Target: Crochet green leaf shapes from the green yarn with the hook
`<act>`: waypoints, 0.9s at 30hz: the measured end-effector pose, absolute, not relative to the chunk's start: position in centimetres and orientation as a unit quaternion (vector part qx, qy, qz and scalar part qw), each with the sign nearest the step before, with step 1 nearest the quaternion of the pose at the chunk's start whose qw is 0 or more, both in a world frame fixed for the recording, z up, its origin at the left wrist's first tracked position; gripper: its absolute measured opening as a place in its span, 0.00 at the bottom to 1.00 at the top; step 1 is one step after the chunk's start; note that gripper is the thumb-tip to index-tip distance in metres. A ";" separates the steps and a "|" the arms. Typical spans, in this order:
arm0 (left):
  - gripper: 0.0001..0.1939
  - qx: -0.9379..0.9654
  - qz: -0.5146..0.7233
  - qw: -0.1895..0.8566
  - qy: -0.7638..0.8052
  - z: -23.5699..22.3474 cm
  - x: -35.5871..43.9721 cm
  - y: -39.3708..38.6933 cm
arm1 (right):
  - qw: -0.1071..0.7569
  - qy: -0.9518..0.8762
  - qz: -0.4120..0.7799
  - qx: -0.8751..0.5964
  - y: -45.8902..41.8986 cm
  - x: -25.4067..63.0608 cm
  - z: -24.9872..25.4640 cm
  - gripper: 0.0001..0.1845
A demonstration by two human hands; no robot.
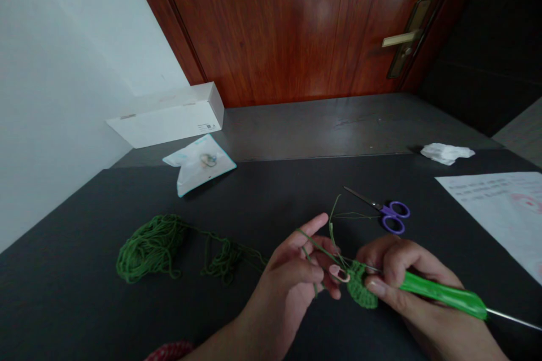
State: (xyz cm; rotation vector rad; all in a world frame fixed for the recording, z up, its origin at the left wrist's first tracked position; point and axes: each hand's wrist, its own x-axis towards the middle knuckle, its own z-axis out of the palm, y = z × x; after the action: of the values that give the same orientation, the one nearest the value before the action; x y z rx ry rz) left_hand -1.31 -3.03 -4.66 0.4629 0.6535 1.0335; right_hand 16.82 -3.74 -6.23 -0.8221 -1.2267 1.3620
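Observation:
Green yarn runs over the raised index finger of my left hand (292,273), whose thumb bends in toward the other fingers. My right hand (406,276) grips a crochet hook (444,292) by its green handle, the metal shaft pointing left into a small green crocheted piece (363,287). The right thumb and fingertips also press on the edge of that piece. A pink stitch marker (339,273) hangs at its left side, close to my left fingertips. Loose yarn tails stick up between the hands. The hook's tip is hidden in the stitches.
A loose ball of green yarn (150,248) lies left, with a tangled strand (222,256) leading to my hands. Purple-handled scissors (393,215) lie beyond my right hand. Farther off are a plastic pouch (192,172), a white box (173,124), a crumpled tissue (446,153) and a printed sheet (499,208).

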 end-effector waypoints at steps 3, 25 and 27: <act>0.20 0.212 0.499 0.764 0.350 -4.1 -1.4 -2.6 | 0.517 -0.464 0.631 -0.345 -3.7 16.8 -5.8 0.09; 0.19 0.512 0.380 0.500 0.587 -0.8 -9.7 1.9 | 0.459 -0.400 0.752 -0.252 -1.9 18.8 -4.2 0.10; 0.24 0.539 0.378 0.417 0.627 -1.0 -10.3 1.8 | 0.460 -0.401 0.750 -0.253 -2.0 18.7 -4.1 0.10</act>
State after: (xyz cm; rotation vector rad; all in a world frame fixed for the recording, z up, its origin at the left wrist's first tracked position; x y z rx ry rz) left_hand -10.33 1.80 -1.05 1.3524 1.5745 0.9484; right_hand 18.70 -2.05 -4.06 -0.6227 -0.9880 1.8467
